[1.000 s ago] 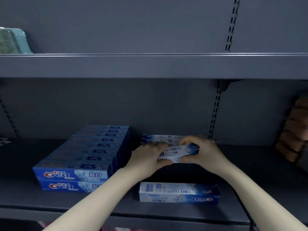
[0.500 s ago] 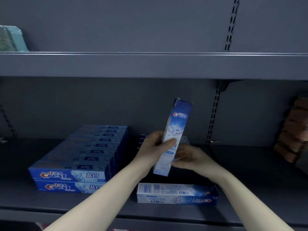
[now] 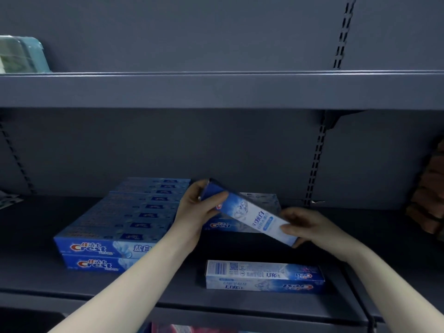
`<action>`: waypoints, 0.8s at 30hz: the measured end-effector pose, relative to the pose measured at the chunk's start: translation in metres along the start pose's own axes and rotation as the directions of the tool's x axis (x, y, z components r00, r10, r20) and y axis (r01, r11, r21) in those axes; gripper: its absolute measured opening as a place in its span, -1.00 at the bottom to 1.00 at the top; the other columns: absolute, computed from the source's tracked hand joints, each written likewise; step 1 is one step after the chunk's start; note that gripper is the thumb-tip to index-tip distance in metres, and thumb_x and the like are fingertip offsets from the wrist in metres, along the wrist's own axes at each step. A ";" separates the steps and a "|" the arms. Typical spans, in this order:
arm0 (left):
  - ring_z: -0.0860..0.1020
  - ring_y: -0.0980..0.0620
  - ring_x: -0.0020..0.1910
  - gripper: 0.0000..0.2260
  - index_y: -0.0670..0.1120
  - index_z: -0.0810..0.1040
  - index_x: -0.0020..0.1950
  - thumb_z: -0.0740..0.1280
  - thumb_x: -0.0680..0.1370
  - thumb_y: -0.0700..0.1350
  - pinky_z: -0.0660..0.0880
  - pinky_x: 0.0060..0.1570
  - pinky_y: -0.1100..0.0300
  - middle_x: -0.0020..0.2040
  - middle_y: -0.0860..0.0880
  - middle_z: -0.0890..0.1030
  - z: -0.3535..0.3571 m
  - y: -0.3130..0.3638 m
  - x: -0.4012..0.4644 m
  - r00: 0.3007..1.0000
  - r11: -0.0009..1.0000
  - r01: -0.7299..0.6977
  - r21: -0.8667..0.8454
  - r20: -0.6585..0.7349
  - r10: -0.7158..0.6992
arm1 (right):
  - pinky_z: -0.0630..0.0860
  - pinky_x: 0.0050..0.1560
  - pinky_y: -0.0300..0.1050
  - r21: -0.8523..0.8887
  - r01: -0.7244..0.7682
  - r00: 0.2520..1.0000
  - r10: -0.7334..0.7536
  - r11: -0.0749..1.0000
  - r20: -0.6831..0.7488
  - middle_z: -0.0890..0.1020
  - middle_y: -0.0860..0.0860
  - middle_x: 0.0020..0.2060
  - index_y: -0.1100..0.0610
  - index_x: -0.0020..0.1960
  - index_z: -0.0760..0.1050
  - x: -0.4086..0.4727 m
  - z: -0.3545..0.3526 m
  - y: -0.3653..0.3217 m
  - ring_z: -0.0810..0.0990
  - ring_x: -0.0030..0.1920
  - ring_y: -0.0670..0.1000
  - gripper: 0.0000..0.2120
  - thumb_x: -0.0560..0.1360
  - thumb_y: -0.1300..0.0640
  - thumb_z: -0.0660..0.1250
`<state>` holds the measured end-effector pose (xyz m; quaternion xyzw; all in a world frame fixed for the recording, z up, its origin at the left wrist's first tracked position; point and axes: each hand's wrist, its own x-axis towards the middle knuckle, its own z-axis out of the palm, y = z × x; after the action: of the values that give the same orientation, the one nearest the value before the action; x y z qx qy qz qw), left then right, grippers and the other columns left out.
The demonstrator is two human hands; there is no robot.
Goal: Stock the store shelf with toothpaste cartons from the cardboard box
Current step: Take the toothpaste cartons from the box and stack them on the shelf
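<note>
A blue and white toothpaste carton (image 3: pixel 249 213) hangs tilted above the grey shelf (image 3: pixel 252 305), its left end higher. My left hand (image 3: pixel 194 210) grips that upper left end. My right hand (image 3: pixel 305 228) holds the lower right end. Behind it a carton (image 3: pixel 242 224) lies flat near the shelf's back, mostly hidden. Another carton (image 3: pixel 264 276) lies upside down near the front edge. A two-layer stack of cartons (image 3: pixel 120 224) fills the left part of the shelf. The cardboard box is out of view.
An upper shelf (image 3: pixel 221 90) runs overhead, with a pale green package (image 3: pixel 21 55) on its left end. Brown packages (image 3: pixel 430 195) sit at the far right. Slotted uprights (image 3: pixel 314 164) stand at the back. Something pink (image 3: pixel 192 329) shows below the shelf edge.
The carton went from lying flat in both hands to standing nearly upright, and has since tipped down to the right into a slant. My right hand shifted right to its lower end.
</note>
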<state>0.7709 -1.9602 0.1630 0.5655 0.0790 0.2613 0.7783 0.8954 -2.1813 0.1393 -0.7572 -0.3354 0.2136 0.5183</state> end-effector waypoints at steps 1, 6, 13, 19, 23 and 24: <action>0.62 0.06 -0.14 -0.83 -0.09 0.55 -0.05 0.38 0.45 -0.32 0.60 -0.15 0.24 -0.14 -0.02 0.64 -0.002 -0.003 -0.002 1.000 0.999 0.011 0.052 -0.019 -0.010 | 0.56 -0.29 -0.19 -0.001 -0.002 1.000 0.002 1.000 -0.010 0.63 0.08 -0.04 0.15 0.09 0.54 -0.001 -0.002 0.001 0.62 -0.18 -0.11 -0.67 0.36 0.08 0.42; 0.60 0.13 -0.15 -0.92 -0.04 0.57 -0.10 0.41 0.47 -0.20 0.57 -0.20 0.33 -0.12 0.01 0.65 -0.007 -0.011 -0.005 0.993 0.944 0.097 0.315 -0.098 -0.069 | 0.59 -0.27 -0.16 -0.011 -0.079 0.996 0.078 0.997 -0.051 0.61 0.12 -0.04 0.16 0.08 0.53 0.000 -0.005 0.006 0.60 -0.18 -0.05 -0.81 0.47 0.22 0.37; 0.55 0.15 -0.03 -0.77 -0.04 0.51 0.17 0.35 0.53 -0.06 0.51 -0.14 0.29 0.02 0.03 0.60 -0.016 -0.025 -0.006 0.972 0.891 0.229 0.392 -0.145 -0.186 | 0.61 -0.15 -0.19 0.042 -0.115 0.984 0.119 0.993 -0.129 0.62 0.04 -0.04 0.07 0.02 0.56 -0.002 -0.002 0.012 0.61 -0.11 -0.06 -0.83 0.45 0.22 0.40; 0.56 0.03 0.05 -0.74 -0.03 0.56 0.11 0.39 0.47 -0.28 0.50 0.12 0.16 0.05 -0.03 0.60 -0.024 -0.028 -0.014 0.971 0.877 0.237 0.417 -0.107 -0.212 | 0.51 0.08 -0.10 0.107 -0.067 0.973 0.089 0.992 -0.214 0.66 0.09 -0.03 0.09 0.07 0.57 -0.008 -0.004 0.020 0.62 -0.05 0.02 -0.70 0.37 0.29 0.46; 0.48 0.15 0.05 -0.50 -0.05 0.47 0.28 0.46 0.38 -0.33 0.42 -0.04 0.40 0.12 0.02 0.51 -0.032 -0.030 -0.018 0.972 0.783 0.191 0.592 -0.005 -0.234 | 0.48 0.08 -0.20 0.070 -0.070 0.981 0.081 0.995 -0.176 0.67 -0.01 0.00 0.01 0.09 0.58 -0.013 -0.010 0.026 0.63 0.04 -0.03 -0.52 0.27 0.39 0.50; 0.46 0.16 0.07 -0.46 -0.05 0.44 0.31 0.47 0.38 -0.31 0.39 -0.03 0.42 0.14 0.04 0.50 -0.032 -0.032 -0.018 0.972 0.743 0.172 0.647 0.012 -0.235 | 0.47 0.05 -0.23 0.069 -0.070 0.982 0.081 0.995 -0.171 0.68 -0.03 -0.02 -0.01 0.07 0.58 -0.014 -0.010 0.026 0.63 0.03 -0.05 -0.51 0.25 0.40 0.51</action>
<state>0.7522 -1.9490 0.1196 0.7967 0.1886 0.1055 0.5644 0.9001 -2.2044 0.1185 -0.7684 -0.2532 0.1769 0.5604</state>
